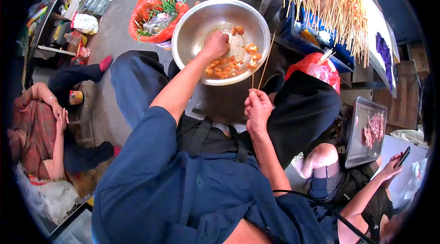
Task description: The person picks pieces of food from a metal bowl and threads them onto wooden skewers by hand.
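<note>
A large steel bowl [183, 19] with orange-coated food pieces [224, 67] in it stands between my knees. Inside it is my left hand [215, 45], its fingers curled closed; whatever they may hold is hidden. My right hand [258, 109], just outside the near rim, pinches the lower ends of two thin wooden skewers [266, 66]. One skewer carries orange pieces [251, 56] at its upper part, over the bowl's right side. The other looks bare and slants up to the right past the rim.
Many loaded skewers [339, 1] lie on a table at the upper right. A red bag of greens [140, 19] stands left of the bowl; another red bag [300, 66] is by my right knee. Two people sit nearby, one beside a metal tray [355, 148] of meat.
</note>
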### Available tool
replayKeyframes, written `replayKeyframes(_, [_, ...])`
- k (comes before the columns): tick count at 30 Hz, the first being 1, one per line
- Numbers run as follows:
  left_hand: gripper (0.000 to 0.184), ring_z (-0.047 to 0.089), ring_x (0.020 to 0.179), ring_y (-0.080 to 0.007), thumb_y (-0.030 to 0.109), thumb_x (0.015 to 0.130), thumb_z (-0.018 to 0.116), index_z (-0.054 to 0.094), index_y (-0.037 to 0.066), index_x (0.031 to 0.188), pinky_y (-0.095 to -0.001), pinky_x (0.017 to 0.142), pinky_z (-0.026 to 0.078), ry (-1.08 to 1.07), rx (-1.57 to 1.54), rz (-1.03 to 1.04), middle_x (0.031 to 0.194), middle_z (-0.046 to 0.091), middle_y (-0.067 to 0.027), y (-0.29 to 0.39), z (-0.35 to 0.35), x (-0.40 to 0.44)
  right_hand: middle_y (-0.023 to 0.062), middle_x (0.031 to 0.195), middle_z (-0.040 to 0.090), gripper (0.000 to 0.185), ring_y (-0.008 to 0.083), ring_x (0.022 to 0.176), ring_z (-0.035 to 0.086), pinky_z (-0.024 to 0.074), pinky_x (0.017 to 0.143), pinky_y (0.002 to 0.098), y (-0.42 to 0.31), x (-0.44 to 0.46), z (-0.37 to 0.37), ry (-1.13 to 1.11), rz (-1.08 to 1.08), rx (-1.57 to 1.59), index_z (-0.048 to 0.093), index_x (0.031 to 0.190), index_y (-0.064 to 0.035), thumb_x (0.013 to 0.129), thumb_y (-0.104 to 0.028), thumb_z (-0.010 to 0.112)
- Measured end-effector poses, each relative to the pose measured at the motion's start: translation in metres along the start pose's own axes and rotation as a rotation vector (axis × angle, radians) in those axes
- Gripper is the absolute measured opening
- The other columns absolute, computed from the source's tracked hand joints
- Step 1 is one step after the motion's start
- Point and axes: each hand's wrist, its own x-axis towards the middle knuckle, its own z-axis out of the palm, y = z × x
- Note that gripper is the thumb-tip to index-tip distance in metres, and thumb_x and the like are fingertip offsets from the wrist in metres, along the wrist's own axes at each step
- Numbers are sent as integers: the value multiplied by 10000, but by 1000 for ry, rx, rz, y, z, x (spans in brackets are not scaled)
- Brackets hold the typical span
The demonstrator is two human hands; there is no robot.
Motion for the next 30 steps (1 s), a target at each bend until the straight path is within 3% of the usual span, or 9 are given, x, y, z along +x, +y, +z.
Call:
replayKeyframes(5, [134,594,771,-337,116,669,612,619,36,776,-413,706,484,26,93,125,759,600,-170,-9,8,7,4,602,509,91,31,398,324,234,360,171,3,2,-1,-3,6,5,568,927,-44,895,-129,575])
replayKeyframes(8, [146,615,738,-312,111,663,618,633,38,788,-423,690,486,-37,70,2,769,615,-168,-5,4,9,4,601,507,100,33,391,317,231,355,174,2,0,0,17,14,-22,567,925,-46,896,-141,576])
replayKeyframes(11, [120,634,708,-304,71,694,581,639,41,794,-392,652,510,-152,-183,-171,806,633,-164,-7,-9,16,4,600,505,107,35,383,309,227,351,176,0,-3,-2,18,19,-30,566,924,-48,896,-151,574])
replayKeyframes(13, [155,643,692,-269,116,803,588,605,-1,902,-369,617,539,-256,-1024,-611,776,634,-130,-12,-19,18,-12,597,510,122,22,400,337,233,349,175,2,-3,-4,21,7,-17,570,904,-41,893,-161,580])
replayKeyframes(14, [152,649,734,-274,73,861,523,560,-21,974,-353,647,556,-222,-1182,-651,826,627,-128,-9,-30,15,-12,597,510,122,22,400,337,233,349,175,2,-3,-3,20,9,-16,570,904,-41,893,-161,580])
replayKeyframes(15, [152,649,734,-274,73,861,523,560,-21,974,-353,647,556,-217,-1181,-655,826,627,-128,-13,-34,14,-12,598,512,119,22,401,336,231,350,174,0,-3,-1,12,14,-25,570,902,-41,893,-160,580])
replayKeyframes(18, [127,652,807,-277,6,880,492,548,-36,987,-386,733,558,-203,-1586,-584,900,624,-159,-16,-49,14,-13,599,516,116,22,405,338,234,355,173,1,-4,1,-11,19,-45,570,898,-42,892,-158,581])
replayKeyframes(21, [130,653,855,-305,32,887,522,547,-43,991,-393,763,561,-137,-1559,-485,919,625,-175,-9,-56,9,-14,602,521,117,21,417,348,245,367,172,3,-5,2,-23,6,-80,572,899,-42,890,-158,584])
replayKeyframes(30, [161,637,940,-336,37,917,482,533,-53,1040,-412,799,556,-132,-1636,-466,1053,611,-235,22,-63,-4,-21,619,541,124,18,448,377,270,398,169,9,-9,1,-60,-51,-147,591,916,-36,888,-157,589])
